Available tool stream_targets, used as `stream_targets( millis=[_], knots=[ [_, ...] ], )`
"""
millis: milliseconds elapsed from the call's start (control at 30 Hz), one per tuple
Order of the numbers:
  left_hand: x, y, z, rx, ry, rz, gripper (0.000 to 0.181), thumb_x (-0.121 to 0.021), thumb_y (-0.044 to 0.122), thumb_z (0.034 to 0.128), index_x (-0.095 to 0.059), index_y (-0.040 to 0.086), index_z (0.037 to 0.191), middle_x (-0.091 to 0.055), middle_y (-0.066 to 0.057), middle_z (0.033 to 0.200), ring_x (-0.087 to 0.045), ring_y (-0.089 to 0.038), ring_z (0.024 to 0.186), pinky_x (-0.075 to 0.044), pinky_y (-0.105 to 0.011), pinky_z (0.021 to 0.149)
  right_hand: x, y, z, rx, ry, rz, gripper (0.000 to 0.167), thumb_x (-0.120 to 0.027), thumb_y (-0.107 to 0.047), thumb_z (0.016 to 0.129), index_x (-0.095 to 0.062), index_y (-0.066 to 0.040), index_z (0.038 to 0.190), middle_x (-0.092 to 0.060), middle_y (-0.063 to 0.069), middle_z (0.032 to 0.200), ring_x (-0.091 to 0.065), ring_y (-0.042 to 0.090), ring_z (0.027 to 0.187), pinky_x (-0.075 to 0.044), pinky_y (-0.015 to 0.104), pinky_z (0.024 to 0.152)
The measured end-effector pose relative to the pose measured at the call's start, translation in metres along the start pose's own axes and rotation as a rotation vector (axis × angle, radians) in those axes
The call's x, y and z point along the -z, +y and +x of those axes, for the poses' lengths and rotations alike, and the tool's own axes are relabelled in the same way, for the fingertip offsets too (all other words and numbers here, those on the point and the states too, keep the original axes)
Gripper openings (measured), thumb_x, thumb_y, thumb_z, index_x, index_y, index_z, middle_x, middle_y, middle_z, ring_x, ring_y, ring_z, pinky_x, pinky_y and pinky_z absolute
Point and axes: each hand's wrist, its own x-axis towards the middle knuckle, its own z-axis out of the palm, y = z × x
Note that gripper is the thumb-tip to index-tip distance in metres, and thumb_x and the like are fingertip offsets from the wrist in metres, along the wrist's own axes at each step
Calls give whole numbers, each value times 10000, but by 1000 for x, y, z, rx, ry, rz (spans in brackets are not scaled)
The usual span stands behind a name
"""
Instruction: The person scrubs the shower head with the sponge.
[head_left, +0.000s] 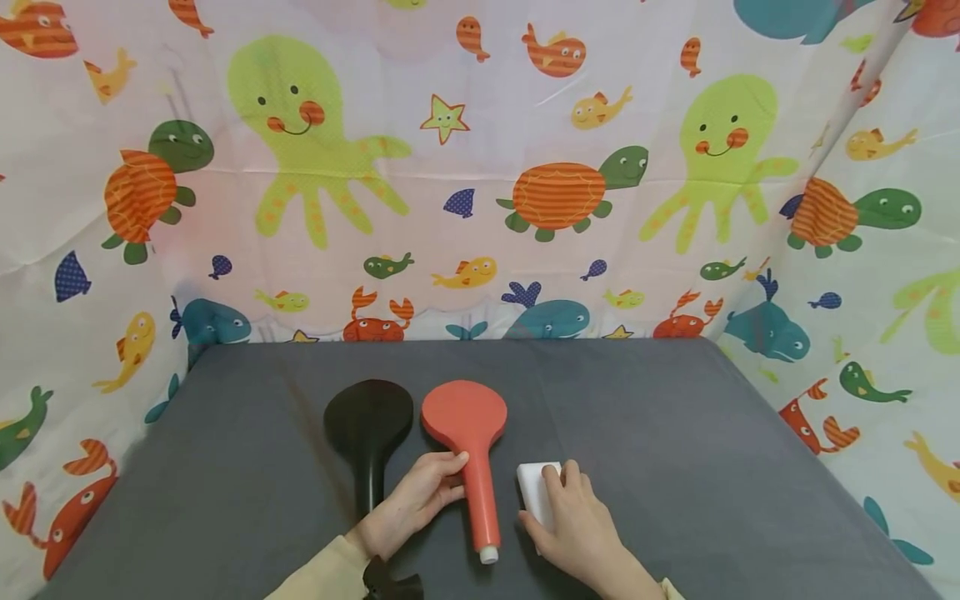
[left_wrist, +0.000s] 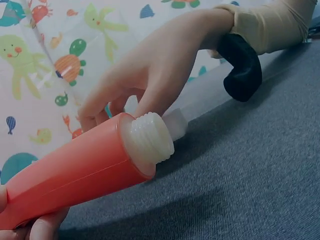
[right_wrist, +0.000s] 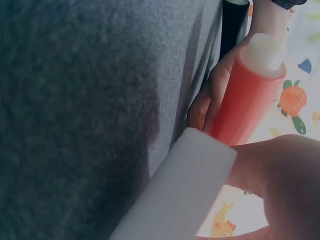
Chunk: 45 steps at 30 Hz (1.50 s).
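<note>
A red paddle-shaped bottle [head_left: 465,414] with a round head and a white threaded neck [left_wrist: 152,137] lies near the middle, its neck toward the person. My left hand [head_left: 416,500] grips its handle just below the head, thumb on top. To its right, my right hand [head_left: 581,525] holds a white block [head_left: 537,492] from above, fingers and thumb around its sides. In the right wrist view the white block [right_wrist: 180,185] is close to the camera, with the red bottle [right_wrist: 248,92] beyond it. The block and bottle are apart.
A black bottle of like shape [head_left: 368,421] lies left of the red one, its handle partly hidden by my left hand. The grey cloth-covered table [head_left: 660,417] meets a sea-animal curtain [head_left: 480,142] at the back and both sides.
</note>
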Motion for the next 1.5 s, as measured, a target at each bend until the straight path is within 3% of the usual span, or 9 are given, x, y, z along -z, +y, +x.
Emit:
stream_targets(
  millis=[167,567,867,1033,1133,1233,1400,1433,1500],
  knots=[
    [7,1,-1,2,0,6,439,-487,99,964,-369,-179,1283,-569,-101,1133,-580,-186,977,-446,-425,925,-4,-4,-1,13,-22,-24,516,-761,-359,710,-519,-22,1018,-387,71,843,-420,204,707,-391,291,441],
    [9,5,-4,-14,98,116,390,-527,87,941,-454,-205,1189,-644,-77,946,-624,-156,821,-522,-358,778,-3,-5,0,40,-74,-71,528,-725,-468,737,-530,-34,966,-379,67,826,-404,194,691,-382,275,430],
    [0,12,-13,-52,263,407,279,-562,91,927,-567,-181,985,-614,-158,925,-655,-242,844,-536,-390,753,5,-8,3,57,-76,-112,456,-691,-469,774,-563,-62,933,-422,66,817,-426,178,657,-366,282,418],
    [-1,21,-19,-51,252,587,299,-519,103,949,-563,-179,1037,-608,-159,897,-640,-209,801,-541,-372,739,10,-7,6,65,-84,-104,404,-683,-438,792,-591,-63,913,-422,32,762,-427,151,625,-344,264,417],
    [-2,30,-31,-127,226,746,300,-513,96,948,-560,-156,1105,-621,-171,907,-627,-225,769,-544,-334,691,14,-6,7,57,-90,-83,391,-677,-415,805,-603,-54,937,-418,12,751,-419,137,616,-332,254,416],
    [0,44,-46,-287,232,876,251,-546,81,930,-603,-87,1107,-648,-149,917,-620,-236,734,-510,-273,609,20,-6,8,48,-86,-69,376,-678,-384,813,-600,-42,951,-409,4,750,-407,133,615,-320,248,415],
    [16,69,-69,-561,359,945,110,-597,28,889,-693,50,940,-686,-76,905,-651,-166,776,-508,-212,608,28,-6,11,28,-91,-56,369,-680,-347,819,-603,-29,989,-432,20,791,-425,148,643,-349,260,436],
    [20,72,-73,-594,390,962,107,-601,17,883,-691,48,931,-689,-80,919,-658,-169,815,-517,-217,639,29,-6,11,21,-96,-55,376,-679,-345,820,-604,-27,1006,-446,29,813,-439,156,661,-363,267,444],
    [29,76,-80,-589,449,1005,111,-599,16,882,-677,31,960,-687,-100,929,-655,-187,819,-525,-241,640,31,-5,11,2,-111,-45,387,-677,-342,824,-603,-25,1034,-459,42,845,-448,166,683,-376,276,457]
  ],
)
